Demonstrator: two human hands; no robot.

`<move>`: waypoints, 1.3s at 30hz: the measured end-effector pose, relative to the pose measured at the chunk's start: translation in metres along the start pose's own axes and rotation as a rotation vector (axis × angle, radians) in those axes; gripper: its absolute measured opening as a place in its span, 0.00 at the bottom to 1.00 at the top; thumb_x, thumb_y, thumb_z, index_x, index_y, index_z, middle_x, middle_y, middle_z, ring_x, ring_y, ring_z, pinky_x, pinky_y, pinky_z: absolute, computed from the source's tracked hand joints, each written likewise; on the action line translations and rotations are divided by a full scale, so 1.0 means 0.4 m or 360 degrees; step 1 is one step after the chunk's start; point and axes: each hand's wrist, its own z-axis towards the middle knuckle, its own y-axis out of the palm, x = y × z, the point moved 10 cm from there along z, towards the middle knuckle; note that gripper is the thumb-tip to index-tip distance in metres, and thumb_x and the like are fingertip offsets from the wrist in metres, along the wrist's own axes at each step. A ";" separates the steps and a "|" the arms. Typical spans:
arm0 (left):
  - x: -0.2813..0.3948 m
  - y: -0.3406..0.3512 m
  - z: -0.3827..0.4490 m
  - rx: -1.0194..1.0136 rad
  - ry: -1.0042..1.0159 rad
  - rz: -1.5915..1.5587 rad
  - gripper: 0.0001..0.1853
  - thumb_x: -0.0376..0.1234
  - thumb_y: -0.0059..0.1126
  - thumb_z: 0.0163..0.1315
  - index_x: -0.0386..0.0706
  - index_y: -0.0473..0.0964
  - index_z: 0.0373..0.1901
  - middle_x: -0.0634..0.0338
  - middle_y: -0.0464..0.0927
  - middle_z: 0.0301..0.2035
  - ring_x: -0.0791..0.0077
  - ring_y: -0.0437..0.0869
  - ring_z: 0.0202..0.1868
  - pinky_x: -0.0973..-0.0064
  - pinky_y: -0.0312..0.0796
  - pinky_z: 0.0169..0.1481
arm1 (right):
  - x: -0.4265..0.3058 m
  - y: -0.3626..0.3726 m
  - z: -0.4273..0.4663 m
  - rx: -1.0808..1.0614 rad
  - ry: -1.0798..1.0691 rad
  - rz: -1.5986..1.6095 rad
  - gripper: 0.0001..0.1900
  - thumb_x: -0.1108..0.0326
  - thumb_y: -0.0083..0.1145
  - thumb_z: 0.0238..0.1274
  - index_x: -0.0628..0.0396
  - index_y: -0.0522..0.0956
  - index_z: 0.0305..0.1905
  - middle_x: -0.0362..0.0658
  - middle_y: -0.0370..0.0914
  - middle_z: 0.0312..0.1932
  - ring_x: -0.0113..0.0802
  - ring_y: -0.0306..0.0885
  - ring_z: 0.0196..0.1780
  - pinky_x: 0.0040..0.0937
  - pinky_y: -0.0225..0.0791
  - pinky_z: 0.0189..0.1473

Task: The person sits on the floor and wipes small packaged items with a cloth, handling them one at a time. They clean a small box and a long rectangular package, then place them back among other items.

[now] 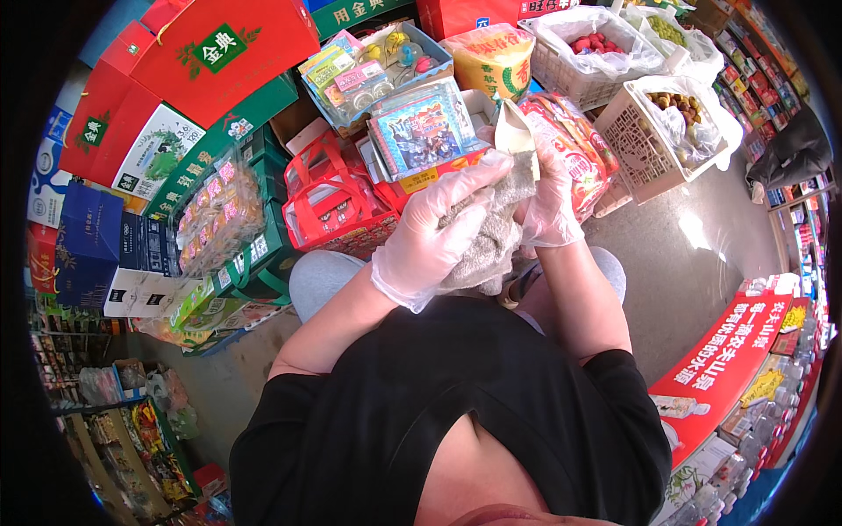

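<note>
Both hands wear thin clear plastic gloves and are raised in front of my chest. My left hand (pixel 437 230) is closed on a grey-beige cloth (pixel 490 240), its folds hanging below the fingers. My right hand (pixel 549 191) grips a small cream-coloured carton or packet (pixel 516 131) that stands upright against the cloth's upper end; the fingers are partly hidden behind it. Just beyond the hands lie picture-covered booklets (pixel 424 135) in an open box, with a blue box of small packaged toys (pixel 375 72) behind them.
Red gift bags (pixel 339 204) and stacked cartons (pixel 227 52) stand ahead and to the left. A clear pack of wrapped pastries (pixel 220 210) leans there. Crates of fruit (pixel 658 141) are at the upper right. Bottles (pixel 766 421) line a red display (pixel 720 368) at the right.
</note>
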 end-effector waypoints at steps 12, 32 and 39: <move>0.025 -0.053 0.025 0.0289 0.0243 0.0196 0.15 0.20 0.52 0.77 0.34 0.82 0.59 0.53 0.86 0.58 0.67 0.84 0.64 0.68 0.71 0.73 | -0.012 -0.046 0.009 -0.0060 -0.0087 -0.0117 0.32 0.59 0.63 0.76 0.63 0.68 0.76 0.55 0.78 0.70 0.48 0.79 0.71 0.52 0.70 0.77; 0.005 0.023 -0.018 0.0198 0.0485 0.0678 0.30 0.22 0.63 0.69 0.42 0.75 0.73 0.47 0.87 0.46 0.49 0.90 0.44 0.62 0.81 0.47 | -0.008 -0.025 -0.016 0.0145 -0.0148 -0.0363 0.33 0.54 0.61 0.78 0.57 0.67 0.79 0.46 0.78 0.73 0.42 0.77 0.74 0.47 0.68 0.77; 0.049 0.042 -0.026 -0.0027 0.0664 0.0809 0.26 0.23 0.68 0.65 0.39 0.78 0.66 0.50 0.88 0.42 0.49 0.91 0.39 0.60 0.82 0.43 | -0.002 -0.007 -0.020 0.0034 -0.0053 -0.0229 0.32 0.53 0.61 0.78 0.57 0.69 0.78 0.49 0.79 0.71 0.44 0.79 0.70 0.50 0.72 0.73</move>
